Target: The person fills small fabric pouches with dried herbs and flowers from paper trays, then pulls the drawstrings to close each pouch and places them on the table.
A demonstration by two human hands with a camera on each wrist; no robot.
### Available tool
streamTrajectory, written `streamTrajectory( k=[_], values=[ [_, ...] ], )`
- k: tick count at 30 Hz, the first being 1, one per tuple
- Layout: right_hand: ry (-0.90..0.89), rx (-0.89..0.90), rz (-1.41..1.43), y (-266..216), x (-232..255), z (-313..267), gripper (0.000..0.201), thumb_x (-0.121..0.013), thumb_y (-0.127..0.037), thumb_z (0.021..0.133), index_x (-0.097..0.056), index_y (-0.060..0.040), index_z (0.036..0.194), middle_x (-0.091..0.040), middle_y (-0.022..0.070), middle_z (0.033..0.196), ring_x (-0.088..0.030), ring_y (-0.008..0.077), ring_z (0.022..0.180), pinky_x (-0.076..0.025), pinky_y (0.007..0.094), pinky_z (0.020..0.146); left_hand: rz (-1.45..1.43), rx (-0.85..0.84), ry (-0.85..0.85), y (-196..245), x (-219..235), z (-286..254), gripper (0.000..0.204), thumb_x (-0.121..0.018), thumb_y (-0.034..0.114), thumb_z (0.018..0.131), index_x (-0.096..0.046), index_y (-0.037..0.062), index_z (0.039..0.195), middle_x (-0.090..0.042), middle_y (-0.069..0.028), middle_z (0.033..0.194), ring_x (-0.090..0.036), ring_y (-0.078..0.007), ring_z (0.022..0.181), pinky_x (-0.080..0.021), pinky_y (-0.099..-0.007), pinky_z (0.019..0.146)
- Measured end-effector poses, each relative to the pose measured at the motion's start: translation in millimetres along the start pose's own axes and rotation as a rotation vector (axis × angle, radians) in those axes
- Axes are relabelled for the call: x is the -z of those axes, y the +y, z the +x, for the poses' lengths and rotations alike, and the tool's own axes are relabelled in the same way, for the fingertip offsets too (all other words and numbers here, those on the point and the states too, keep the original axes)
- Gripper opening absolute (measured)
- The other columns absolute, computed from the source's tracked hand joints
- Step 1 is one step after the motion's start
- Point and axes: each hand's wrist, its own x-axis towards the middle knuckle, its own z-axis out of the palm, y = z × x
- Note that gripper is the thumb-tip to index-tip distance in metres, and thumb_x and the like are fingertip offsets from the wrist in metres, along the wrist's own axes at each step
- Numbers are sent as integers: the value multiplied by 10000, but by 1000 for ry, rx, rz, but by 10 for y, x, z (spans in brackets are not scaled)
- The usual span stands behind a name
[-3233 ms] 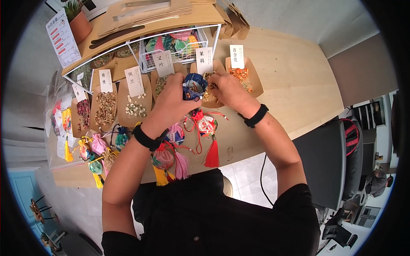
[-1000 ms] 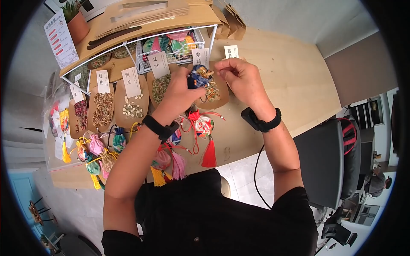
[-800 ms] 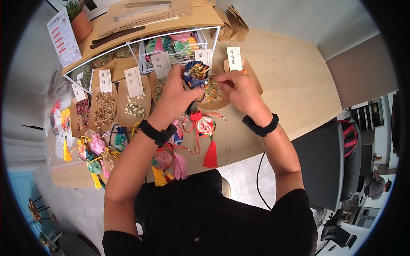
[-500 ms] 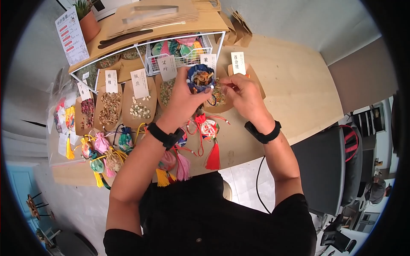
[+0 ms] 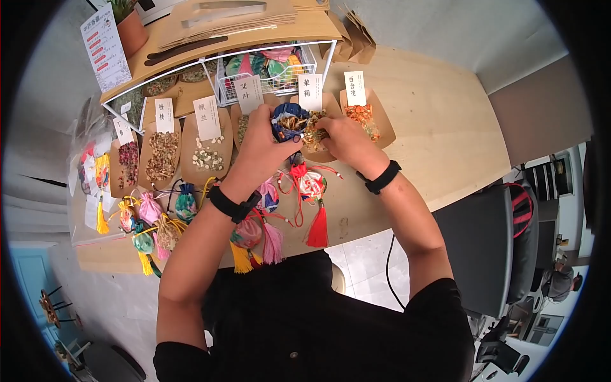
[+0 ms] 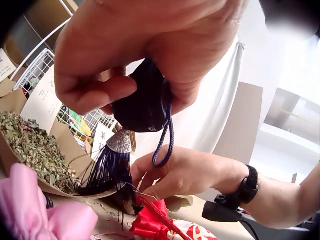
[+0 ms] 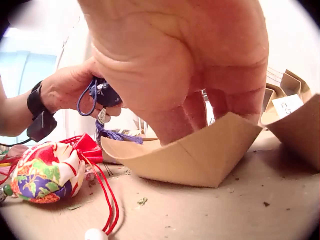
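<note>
My left hand point(image 5: 262, 148) grips a dark blue pouch point(image 5: 283, 112), its mouth spread and brown dried pieces showing inside. From the pouch point(image 6: 145, 100) in the left wrist view hang a silver cap, a blue tassel point(image 6: 111, 169) and a cord loop. Just right of it, my right hand point(image 5: 351, 141) reaches down into the dried herbs of a paper tray point(image 5: 331, 103). The near wall of this tray point(image 7: 190, 156) hides the fingertips in the right wrist view, so whether they pinch anything cannot be seen.
Labelled trays of dried flowers and herbs line up leftward; another, with orange pieces point(image 5: 360, 114), stands on the right. Colourful tasselled pouches lie along the front, the red-and-white one point(image 5: 312, 184) nearest the hands. Behind are a wooden shelf point(image 5: 305, 27) and a wire basket point(image 5: 232, 89).
My right hand has moved down and left from the tray's right edge into the herbs. The blue pouch in my left hand has shifted slightly left and lower, beside the tray.
</note>
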Motion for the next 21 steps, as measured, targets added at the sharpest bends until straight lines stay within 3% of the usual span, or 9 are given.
streamTrajectory(
  k=[7, 10, 16, 19, 21],
  values=[
    [64, 17, 47, 80, -94, 14, 155, -701, -26, 840, -705, 27, 986, -710, 223, 950, -696, 426, 918, -550, 488, 830, 386, 37, -81, 224, 56, -119, 624, -842, 281, 768, -516, 3, 1223, -558, -211, 1193, -625, -415, 1117, -513, -477, 950],
    [195, 24, 143, 59, -15, -18, 156, -715, -18, 837, -716, 28, 985, -717, 222, 929, -707, 411, 884, -556, 471, 802, 487, 45, -78, 261, 48, -132, 645, -840, 312, 767, -513, 17, 1238, -557, -208, 1202, -643, -423, 1111, -535, -493, 929],
    [280, -29, 318, -136, 352, -118, 154, -747, 14, 862, -745, 17, 1016, -730, 160, 899, -703, 268, 781, -554, 366, 722, 586, 79, -92, 304, -44, -86, 658, -860, 309, 746, -504, 30, 1225, -542, -201, 1199, -661, -418, 1077, -554, -497, 911],
    [215, -104, 430, -370, 606, -176, 141, -726, 15, 855, -747, 19, 994, -720, 188, 950, -710, 372, 853, -570, 420, 775, 587, 67, -89, 326, -103, -56, 664, -871, 297, 734, -501, 32, 1218, -534, -199, 1194, -665, -419, 1062, -559, -495, 896],
    [266, 46, 332, -418, 656, -179, 135, -719, 17, 862, -748, 18, 993, -718, 187, 945, -711, 370, 850, -571, 420, 776, 572, 29, -72, 326, -151, -59, 668, -877, 287, 726, -502, 33, 1217, -531, -198, 1194, -668, -420, 1051, -563, -497, 882]
  ],
)
